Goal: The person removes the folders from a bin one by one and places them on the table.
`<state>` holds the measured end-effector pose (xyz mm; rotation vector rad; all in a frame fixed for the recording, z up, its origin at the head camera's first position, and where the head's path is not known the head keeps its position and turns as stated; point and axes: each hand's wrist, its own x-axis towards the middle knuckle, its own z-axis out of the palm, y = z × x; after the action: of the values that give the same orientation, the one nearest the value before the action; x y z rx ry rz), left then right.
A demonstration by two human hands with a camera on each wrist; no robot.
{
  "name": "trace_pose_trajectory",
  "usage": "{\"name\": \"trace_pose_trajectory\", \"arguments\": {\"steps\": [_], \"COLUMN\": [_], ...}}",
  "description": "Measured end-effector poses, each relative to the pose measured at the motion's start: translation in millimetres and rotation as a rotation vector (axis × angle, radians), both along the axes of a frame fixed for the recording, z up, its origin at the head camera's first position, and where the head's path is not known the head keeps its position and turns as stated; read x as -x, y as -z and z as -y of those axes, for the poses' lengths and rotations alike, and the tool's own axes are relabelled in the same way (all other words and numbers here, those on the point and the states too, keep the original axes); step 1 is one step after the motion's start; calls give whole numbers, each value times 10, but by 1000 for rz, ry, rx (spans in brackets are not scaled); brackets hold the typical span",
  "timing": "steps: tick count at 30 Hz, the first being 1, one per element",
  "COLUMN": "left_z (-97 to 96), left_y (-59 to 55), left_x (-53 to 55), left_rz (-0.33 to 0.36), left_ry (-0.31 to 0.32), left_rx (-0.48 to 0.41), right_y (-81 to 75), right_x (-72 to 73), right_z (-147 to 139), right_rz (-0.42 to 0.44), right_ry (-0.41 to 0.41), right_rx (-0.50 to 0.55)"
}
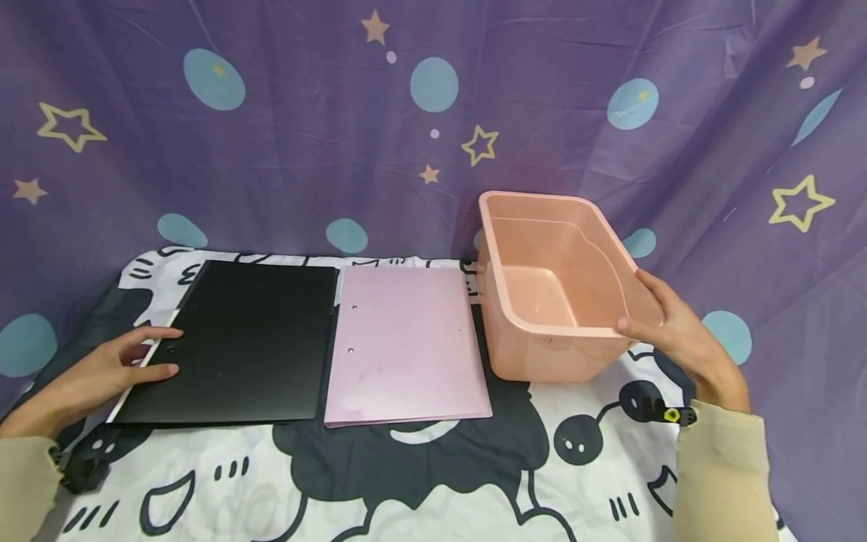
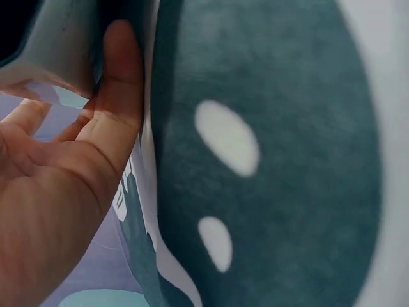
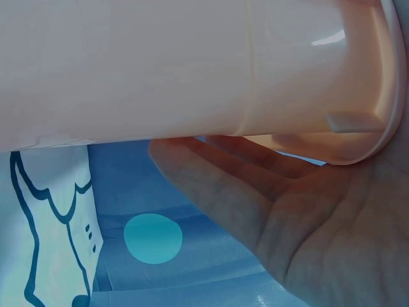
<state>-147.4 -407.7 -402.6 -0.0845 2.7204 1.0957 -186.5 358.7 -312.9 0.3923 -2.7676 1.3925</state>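
A black folder [image 1: 237,342] lies flat on the left, its pale spine edge facing my left hand [image 1: 101,376]. Two fingertips of that hand rest on the folder's top near this edge. In the left wrist view, a finger [image 2: 121,70] reaches low along the folder, close to the cloth. On the right, my right hand [image 1: 684,339] grips the rim of a peach plastic bin [image 1: 542,350], thumb over the rim and fingers along the outer wall. A pink folder [image 1: 409,346] with two small rivets lies between the black folder and the bin.
A black-and-white cartoon-print cloth [image 1: 420,519] covers the table. Behind it hangs a purple curtain [image 1: 305,135] with stars and blue dots, close to the far edges of the folders and the bin.
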Motion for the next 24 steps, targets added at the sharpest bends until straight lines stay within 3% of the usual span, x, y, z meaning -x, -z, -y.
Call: {"name": "trace_pose_trajectory", "arguments": {"steps": [13, 24], "left_z": [-63, -101], "left_y": [-104, -108], "left_x": [-20, -26], "left_rz": [12, -33], "left_ry": [25, 50], "left_rx": [169, 207], "right_y": [1, 2], "right_x": [-6, -4], "right_z": [-2, 2], "right_rz": [4, 7], "right_ry": [-6, -5], "right_rx": [0, 5]}}
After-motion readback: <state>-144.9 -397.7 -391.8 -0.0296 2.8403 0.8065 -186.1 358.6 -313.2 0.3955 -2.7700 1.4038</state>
